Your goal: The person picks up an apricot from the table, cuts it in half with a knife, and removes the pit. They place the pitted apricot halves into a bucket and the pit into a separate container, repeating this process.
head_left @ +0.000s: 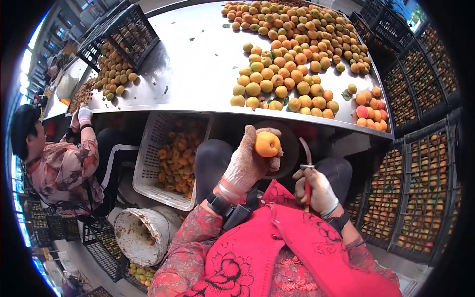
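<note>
My left hand, in a pale worn glove, grips an orange apricot just below the table's front edge. In my gloved right hand is a small curved knife with a red handle, its blade pointing up. Blade and apricot are apart. Straight ahead, a large pile of apricots in green to orange tones covers the right part of the metal table. A smaller group of redder apricots sits at the right front corner.
A white crate of opened apricots stands below left, near a dirty white bucket. Full black crates are stacked at right. A black crate lies tipped on the table. A co-worker sits at left.
</note>
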Available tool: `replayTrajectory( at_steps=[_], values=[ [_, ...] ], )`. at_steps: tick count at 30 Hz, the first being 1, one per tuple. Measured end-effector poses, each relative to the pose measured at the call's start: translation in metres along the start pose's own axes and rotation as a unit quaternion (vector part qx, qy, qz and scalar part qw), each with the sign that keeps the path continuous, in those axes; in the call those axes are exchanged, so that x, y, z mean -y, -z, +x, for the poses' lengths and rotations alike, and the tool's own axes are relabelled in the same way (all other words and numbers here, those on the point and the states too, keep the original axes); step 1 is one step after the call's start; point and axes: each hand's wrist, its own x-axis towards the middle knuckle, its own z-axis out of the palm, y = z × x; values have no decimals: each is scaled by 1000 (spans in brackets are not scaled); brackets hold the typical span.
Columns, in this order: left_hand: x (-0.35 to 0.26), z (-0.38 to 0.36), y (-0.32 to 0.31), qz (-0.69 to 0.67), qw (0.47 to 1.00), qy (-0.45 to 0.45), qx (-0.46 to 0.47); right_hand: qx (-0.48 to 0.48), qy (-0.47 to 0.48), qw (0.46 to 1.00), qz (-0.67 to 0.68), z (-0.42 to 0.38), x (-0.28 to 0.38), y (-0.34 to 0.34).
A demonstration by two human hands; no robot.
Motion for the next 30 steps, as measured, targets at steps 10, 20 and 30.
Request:
replayTrajectory(
  at_steps=[10,20,30],
  values=[
    [10,-2,-4,23,995,-35,-89,-15,322,906,-276,25,58,-37],
    [12,-5,-2,104,986,-66,-108,-33,360,860,-359,42,49,-53],
    [29,3,4,280,913,-210,-208,-79,423,812,-395,53,28,-55]
  ],
)
